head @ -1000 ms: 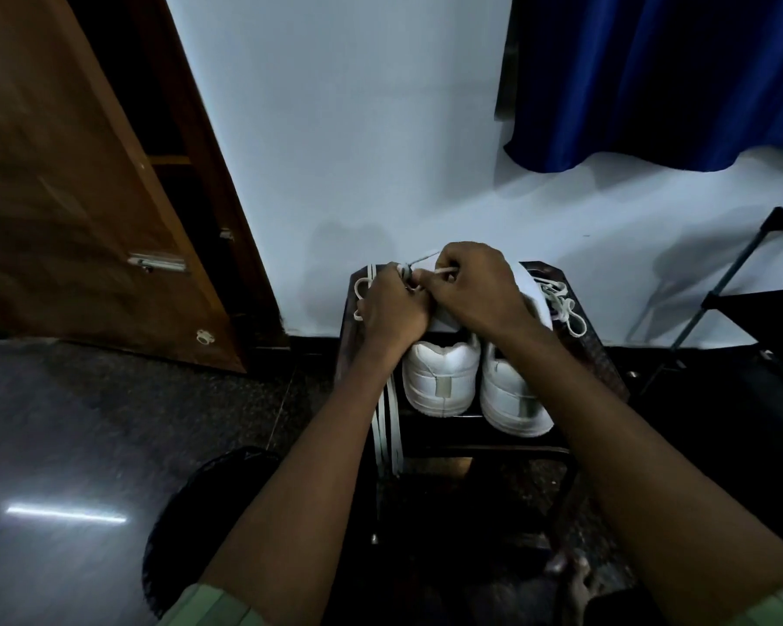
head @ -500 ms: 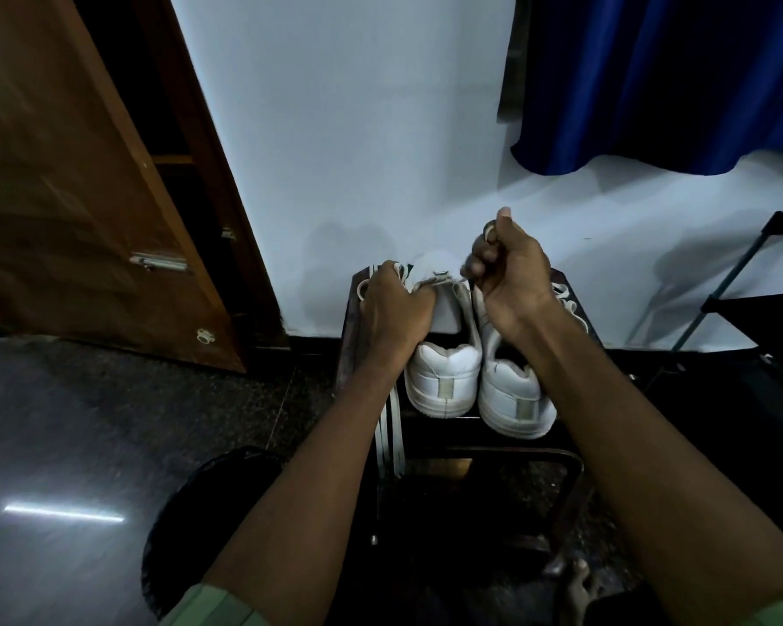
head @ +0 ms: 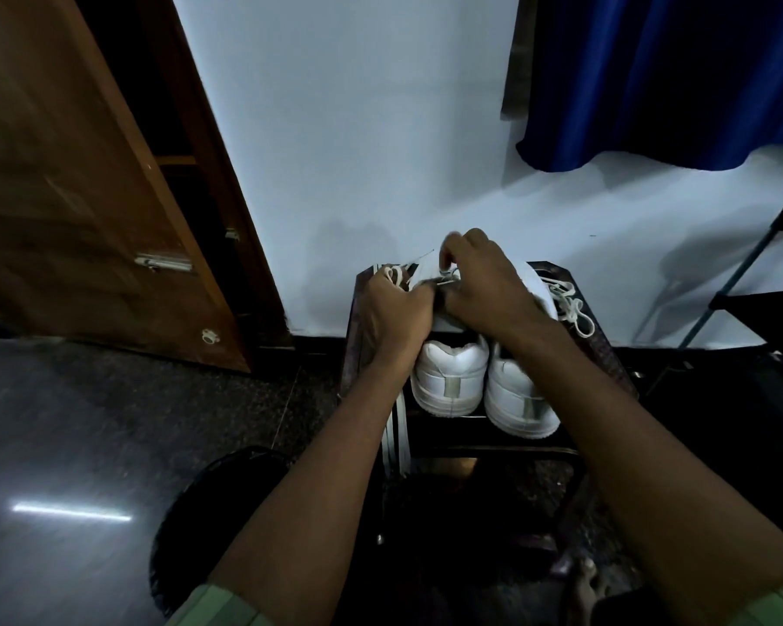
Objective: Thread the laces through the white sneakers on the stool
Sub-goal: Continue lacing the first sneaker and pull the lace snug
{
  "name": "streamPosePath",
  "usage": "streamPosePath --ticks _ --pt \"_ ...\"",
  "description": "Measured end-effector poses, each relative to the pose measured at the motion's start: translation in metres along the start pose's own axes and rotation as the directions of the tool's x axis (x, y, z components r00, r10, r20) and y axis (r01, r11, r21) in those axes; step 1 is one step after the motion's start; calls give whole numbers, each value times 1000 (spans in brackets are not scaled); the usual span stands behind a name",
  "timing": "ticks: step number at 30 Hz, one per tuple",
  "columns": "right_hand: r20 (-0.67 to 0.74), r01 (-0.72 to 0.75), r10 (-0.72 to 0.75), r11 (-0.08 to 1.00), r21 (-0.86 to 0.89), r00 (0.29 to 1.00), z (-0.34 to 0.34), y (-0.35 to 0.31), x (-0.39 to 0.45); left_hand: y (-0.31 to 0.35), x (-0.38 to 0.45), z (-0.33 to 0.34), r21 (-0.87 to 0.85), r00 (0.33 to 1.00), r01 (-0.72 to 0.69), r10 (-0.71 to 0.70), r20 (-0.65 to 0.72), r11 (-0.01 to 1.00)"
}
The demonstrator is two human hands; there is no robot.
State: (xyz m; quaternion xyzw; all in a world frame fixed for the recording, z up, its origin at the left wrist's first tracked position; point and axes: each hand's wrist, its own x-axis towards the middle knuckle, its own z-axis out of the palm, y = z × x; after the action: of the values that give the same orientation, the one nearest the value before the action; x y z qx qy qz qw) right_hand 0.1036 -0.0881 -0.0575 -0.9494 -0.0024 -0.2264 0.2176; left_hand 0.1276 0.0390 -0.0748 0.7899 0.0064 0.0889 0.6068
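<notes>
My left hand [head: 396, 309] and right hand [head: 484, 286] both pinch the white lace [head: 426, 284] over the left sneaker [head: 450, 377], standing beside the right sneaker [head: 518, 399] on the dark stool [head: 602, 354].

The right hand [head: 484, 286] has dropped from its raised pull back beside the left hand [head: 394, 314].

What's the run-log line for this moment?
left hand: grips white lace | right hand: pinches lace at left white sneaker | right white sneaker: loose white lace beside it | dark stool: bears both
</notes>
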Motion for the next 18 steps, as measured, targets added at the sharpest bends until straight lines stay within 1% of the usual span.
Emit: streamPosePath --ticks 3,5,6,7,8,9,10,11,12,13,14,15,16,17,18 --pt "24 1 3 989 -150 1000 5 3 2 -1 0 0 -12 1000 -4 4 7 1000" --pt "40 12 -6 985 -175 999 5 4 4 -2 2 0 -15 1000 -4 4 20 1000" --pt "23 30 -27 990 -135 999 5 4 5 -3 2 0 -16 1000 -3 3 24 1000" --pt "-3 50 -50 997 -54 999 3 2 5 -4 3 1 -18 1000 -1 2 24 1000" --pt "-41 67 -64 995 70 997 0 0 5 -5 4 2 -20 1000 -1 1 21 1000" --pt "-89 67 -46 965 254 995 -4 -5 5 -5 4 2 -24 1000 -4 5 13 1000" --pt "-119 30 32 873 487 992 -9 -9 4 -5 5 3 -27 1000 -9 9 3 1000" --pt "-108 -24 143 705 708 984 -14 -14 4 -5 6 4 -27 1000 -10 10 -1 1000" --pt "-66 -67 241 502 862 968 -19 -18 5 -5 6 5 -25 1000 -8 8 0 1000" --pt "-13 -92 302 332 939 953 -22 -21 7 -5 6 5 -18 1000 -3 3 3 1000" --pt "29 -120 345 245 962 938 -25 -23 7 -5 6 5 -11 1000 0 0 5 1000" --pt "52 -141 376 214 967 925 -25 -23 7 -5 6 5 -6 1000 -1 1 9 1000" --pt "58 -156 397 220 963 916 -25 -21 6 -5 6 4 -4 1000 -2 2 17 1000" --pt "41 -165 407 272 948 912 -24 -19 6 -6 6 3 -5 1000 -6 7 27 1000" --pt "-5 -171 401 402 899 916 -24 -16 4 -5 5 1 -4 999 -10 10 35 1000"
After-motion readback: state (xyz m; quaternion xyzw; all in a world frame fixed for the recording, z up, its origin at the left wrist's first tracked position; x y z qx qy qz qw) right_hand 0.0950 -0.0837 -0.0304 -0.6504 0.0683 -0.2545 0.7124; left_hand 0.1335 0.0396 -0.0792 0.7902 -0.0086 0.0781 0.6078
